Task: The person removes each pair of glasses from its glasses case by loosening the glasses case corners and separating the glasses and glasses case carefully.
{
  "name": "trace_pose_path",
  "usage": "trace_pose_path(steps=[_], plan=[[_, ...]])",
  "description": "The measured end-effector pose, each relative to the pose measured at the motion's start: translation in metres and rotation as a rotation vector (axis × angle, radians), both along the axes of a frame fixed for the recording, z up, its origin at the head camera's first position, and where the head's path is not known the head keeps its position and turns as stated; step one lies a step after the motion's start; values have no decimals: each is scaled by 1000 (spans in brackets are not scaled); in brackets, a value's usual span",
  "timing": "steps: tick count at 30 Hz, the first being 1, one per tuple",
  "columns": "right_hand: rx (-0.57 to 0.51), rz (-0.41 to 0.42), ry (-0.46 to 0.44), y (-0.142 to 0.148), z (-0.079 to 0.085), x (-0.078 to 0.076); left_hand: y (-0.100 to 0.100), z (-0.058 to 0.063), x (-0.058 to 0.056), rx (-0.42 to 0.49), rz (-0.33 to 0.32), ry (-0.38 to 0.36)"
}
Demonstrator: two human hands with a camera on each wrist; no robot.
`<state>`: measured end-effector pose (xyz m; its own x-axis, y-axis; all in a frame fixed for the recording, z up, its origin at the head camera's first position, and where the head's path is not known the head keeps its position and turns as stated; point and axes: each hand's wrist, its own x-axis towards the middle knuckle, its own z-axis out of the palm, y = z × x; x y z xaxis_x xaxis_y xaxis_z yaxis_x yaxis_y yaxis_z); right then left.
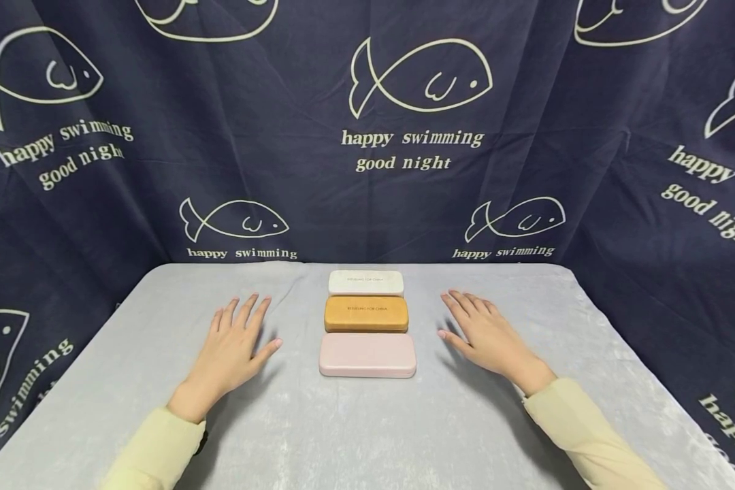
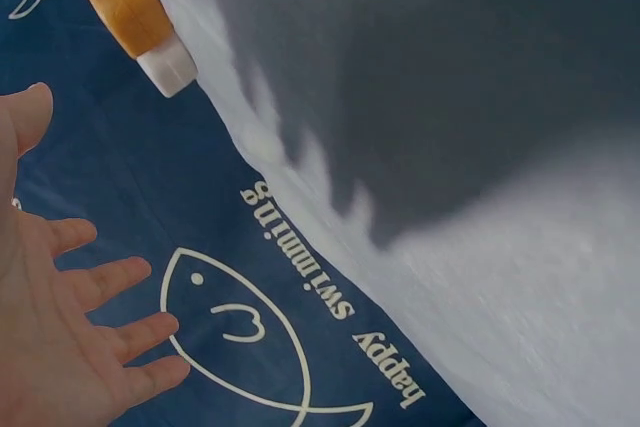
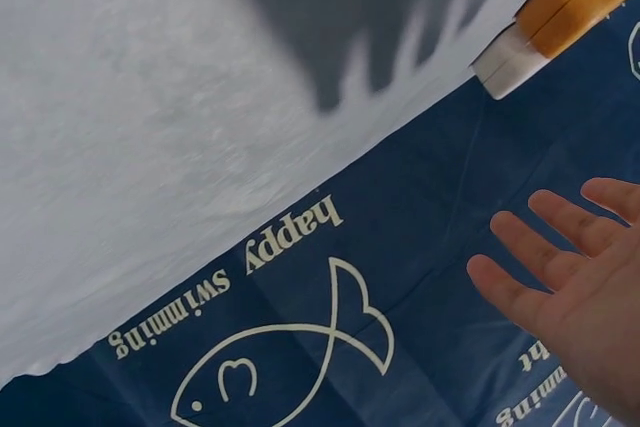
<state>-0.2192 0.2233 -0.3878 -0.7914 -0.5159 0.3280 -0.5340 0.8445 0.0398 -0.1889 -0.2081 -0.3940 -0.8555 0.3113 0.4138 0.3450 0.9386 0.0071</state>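
Three closed cases shaped like glasses cases lie in a column at the middle of the table. Nearest is the pink case (image 1: 367, 354), behind it the orange-yellow case (image 1: 366, 314) with small dark lettering, and farthest the white case (image 1: 365, 282). My left hand (image 1: 235, 350) hovers over the table to their left, fingers spread and holding nothing. To their right my right hand (image 1: 484, 333) is likewise held palm down, its fingers straight and spread. Both wrist views show bare palms, the left palm (image 2: 60, 317) and the right palm (image 3: 590, 297), with the case ends in an upper corner.
A pale grey cloth covers the table (image 1: 367, 435), whose far edge runs just behind the white case. Dark blue curtains (image 1: 318, 190) with fish drawings and lettering hang behind it and on both sides. Shadows of the hands fall on the cloth.
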Motion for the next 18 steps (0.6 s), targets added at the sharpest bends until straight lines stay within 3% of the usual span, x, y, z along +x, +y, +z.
trace_pose_path(steps=[18], plan=[[28, 80, -6, -23, -5, 5, 22, -5, 1, -34, -65, -30]])
